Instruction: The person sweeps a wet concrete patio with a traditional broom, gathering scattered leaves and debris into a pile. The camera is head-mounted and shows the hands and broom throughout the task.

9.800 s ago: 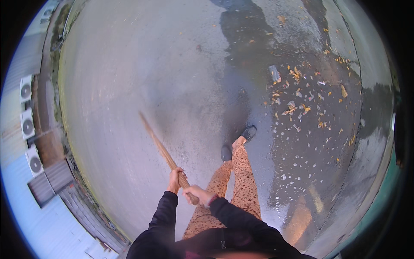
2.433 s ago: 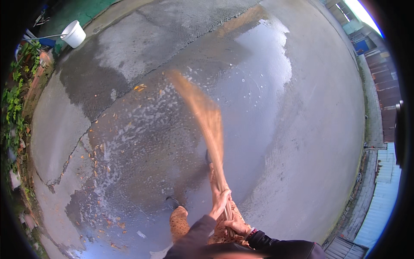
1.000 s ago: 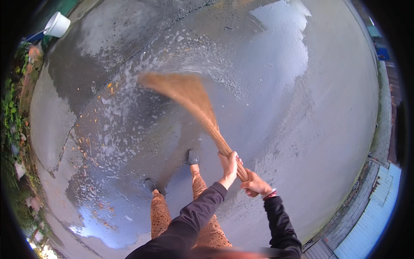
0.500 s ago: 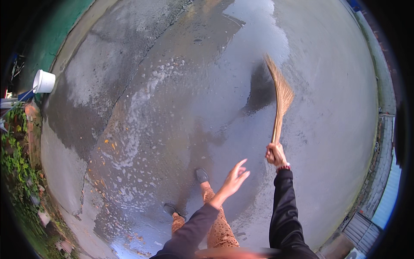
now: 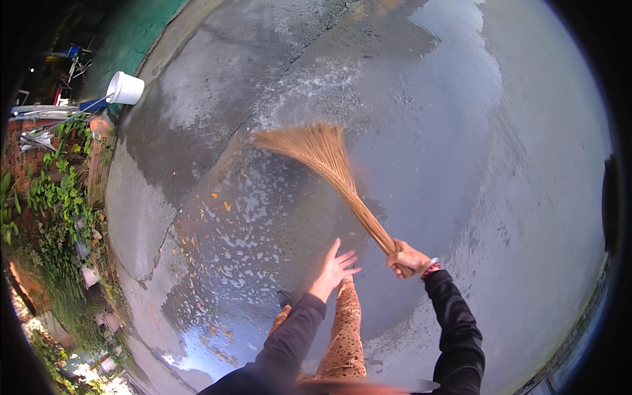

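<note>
Bare right hand (image 5: 407, 259): wearing a red beaded bracelet (image 5: 431, 266) at the wrist; closing firmly around the handle end of the broom.
Bare left hand (image 5: 334, 268): hanging open and free in the air, spreading the fingers; being well apart from the right hand, to the left of the broom's handle.
Long tan broom of bundled thin stalks (image 5: 365, 214): slanting from the right hand toward the upper left, in front of the person; fanning out into a wide, curved head; being difficult to tell as touching the ground or hovering just above it.
Grey wet concrete ground (image 5: 408, 164): shining in patches; showing a dark crack (image 5: 232, 138) at the left of the broom head.
White foam (image 5: 247, 247): scattering in small spots below the broom head, and also lying above it.
Small yellow leaves (image 5: 227, 206): lying on the ground among and beside the foam.
Orange-brown trousers with dark spots (image 5: 345, 322): showing below the left hand, between two dark long sleeves (image 5: 454, 322).
White round bucket (image 5: 131, 89): standing at the upper left, near a green surface (image 5: 125, 46).
Green leafy plants (image 5: 72, 197): growing along the left side, beside a reddish brick edging (image 5: 97, 174).
</note>
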A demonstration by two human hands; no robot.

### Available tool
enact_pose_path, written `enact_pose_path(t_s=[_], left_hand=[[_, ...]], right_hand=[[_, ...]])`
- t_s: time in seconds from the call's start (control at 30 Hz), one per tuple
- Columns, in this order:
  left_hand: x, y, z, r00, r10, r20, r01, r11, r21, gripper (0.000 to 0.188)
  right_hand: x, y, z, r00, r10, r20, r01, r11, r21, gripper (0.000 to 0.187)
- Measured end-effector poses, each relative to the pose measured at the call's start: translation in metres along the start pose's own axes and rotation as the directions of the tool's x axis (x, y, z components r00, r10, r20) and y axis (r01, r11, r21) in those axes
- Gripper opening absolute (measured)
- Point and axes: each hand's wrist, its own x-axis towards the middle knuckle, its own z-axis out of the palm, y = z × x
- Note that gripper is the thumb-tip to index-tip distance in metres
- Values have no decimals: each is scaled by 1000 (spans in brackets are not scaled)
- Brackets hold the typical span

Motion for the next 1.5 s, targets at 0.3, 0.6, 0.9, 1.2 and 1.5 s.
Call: enact_pose_path(t_s=[0.3, 0.6, 0.9, 1.2, 1.5], left_hand=[[74, -16, 193, 971, 141, 196, -154, 987, 51, 72], [183, 129, 32, 882, 407, 238, -445, 885, 136, 50], [20, 89, -270, 617, 254, -745, -561, 806, -190, 48], [-71, 81, -167, 864, 488, -124, -473, 703, -532, 102], [-81, 14, -280, 869, 455, 196, -233, 724, -649, 17]], right_hand=[[-69, -1, -7, 944, -79, -321, 77, 997, -18, 48], [193, -10, 106, 962, -161, -219, 174, 984, 42, 23], [206, 32, 298, 806, 397, 439, -255, 902, -348, 32], [44, 48, 308, 943, 135, 306, -229, 927, 296, 22], [57, 98, 452, 917, 398, -14, -396, 915, 75, 25]])
